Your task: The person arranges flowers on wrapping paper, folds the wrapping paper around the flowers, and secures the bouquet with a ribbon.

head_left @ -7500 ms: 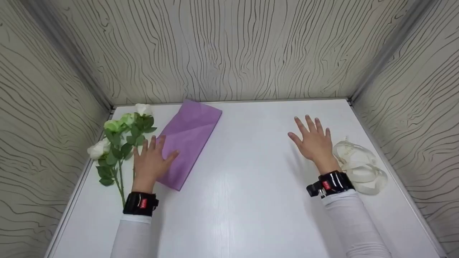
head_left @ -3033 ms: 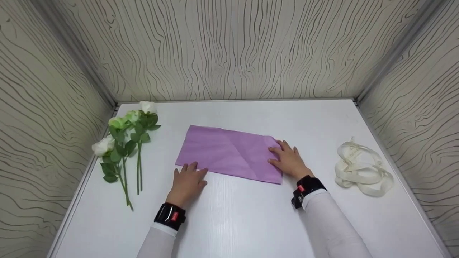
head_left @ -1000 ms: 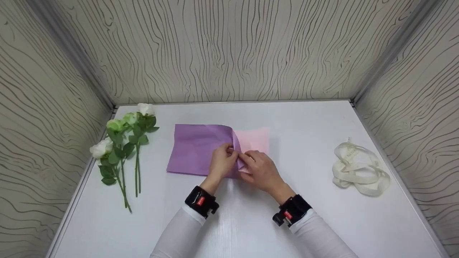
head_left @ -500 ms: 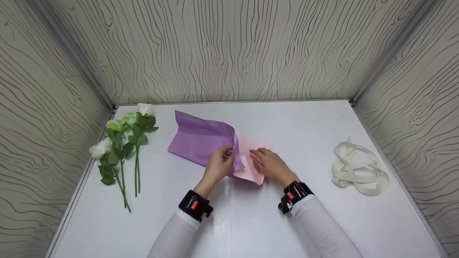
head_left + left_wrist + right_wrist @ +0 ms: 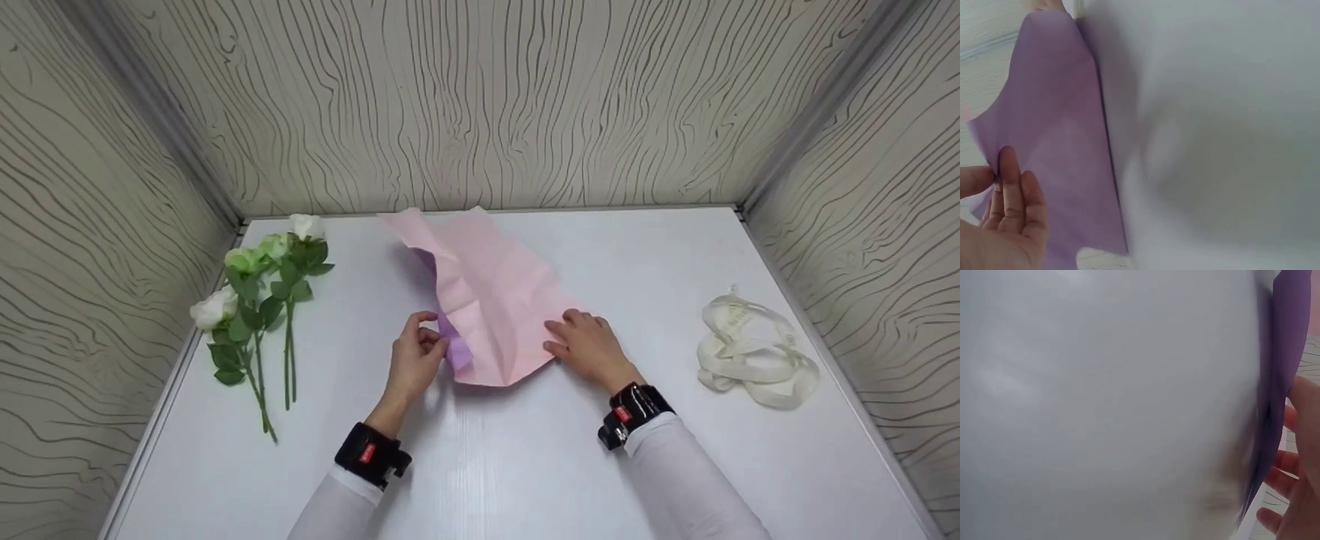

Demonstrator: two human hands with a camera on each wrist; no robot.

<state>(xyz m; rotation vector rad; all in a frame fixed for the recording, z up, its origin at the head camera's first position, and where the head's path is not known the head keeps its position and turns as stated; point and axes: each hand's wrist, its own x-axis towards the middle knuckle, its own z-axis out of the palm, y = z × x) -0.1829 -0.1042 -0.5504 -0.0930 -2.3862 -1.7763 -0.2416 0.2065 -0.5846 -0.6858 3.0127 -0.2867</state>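
Observation:
A sheet of wrapping paper [image 5: 495, 292], pink on one face and purple on the other, lies partly unfolded at mid-table, its pink face mostly up. Its left part is raised and curls over, so that purple shows beneath. My left hand [image 5: 416, 356] pinches this raised left edge between thumb and fingers. In the left wrist view the purple face [image 5: 1067, 129] hangs behind those fingers. My right hand [image 5: 589, 345] rests its fingertips on the paper's right edge with the fingers loosely bent. The right wrist view has the right thumb [image 5: 1303, 396] against the purple edge.
Several artificial roses [image 5: 262, 292], white and green, lie at the left of the white table [image 5: 480, 480]. A loose heap of cream ribbon [image 5: 754, 352] is at the right. Wood-patterned panels [image 5: 480, 105] enclose the back and sides.
The purple paper came from beside the roses to mid-table and was turned. My left hand has since drawn its upper layer leftward, exposing the pink face, while my right hand stays at the right edge.

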